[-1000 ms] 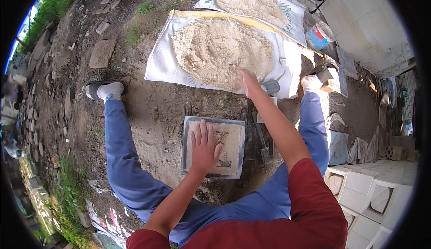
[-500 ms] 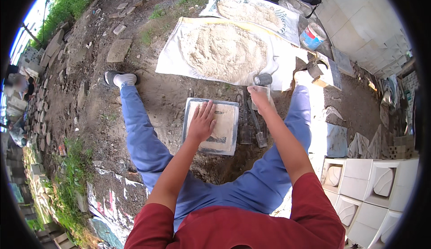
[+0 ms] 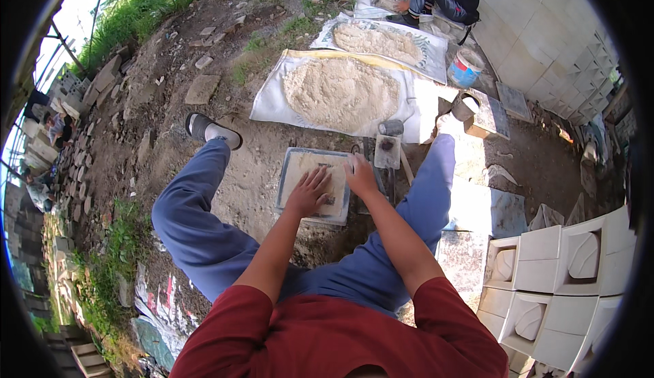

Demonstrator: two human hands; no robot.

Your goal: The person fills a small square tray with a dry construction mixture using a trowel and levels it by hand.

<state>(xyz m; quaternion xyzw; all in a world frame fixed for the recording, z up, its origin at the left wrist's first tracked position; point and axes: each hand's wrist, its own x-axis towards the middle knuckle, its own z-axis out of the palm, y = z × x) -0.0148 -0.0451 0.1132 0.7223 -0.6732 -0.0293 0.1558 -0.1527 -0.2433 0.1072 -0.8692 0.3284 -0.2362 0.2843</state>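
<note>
A square frame point(image 3: 281, 189) with a dark rim lies on the ground between my legs, filled level with pale sandy powder point(image 3: 308, 163). My left hand point(image 3: 310, 191) rests flat on that powder, fingers stretched out. At the frame's right edge is my right hand point(image 3: 361, 176), fingers bent, above a long metal hand tool point(image 3: 362, 205) that it partly hides. Whether it grips that tool I cannot tell. A pale rectangular block point(image 3: 387, 153) with a dark patch lies just beyond my right hand, beside a dark mallet head point(image 3: 390, 128).
Ahead, white sacks point(image 3: 268, 104) are spread out under heaps of pale powder point(image 3: 340, 93). A bucket point(image 3: 465, 68) and metal can point(image 3: 466, 105) stand to the right. Stacked pale blocks point(image 3: 540, 250) are at lower right. Another person point(image 3: 446, 0) crouches at the far end.
My right hand has let go of the pale block and moved left to the frame's edge. The block now lies on the ground. My left hand stays flat on the powder; my left leg has shifted.
</note>
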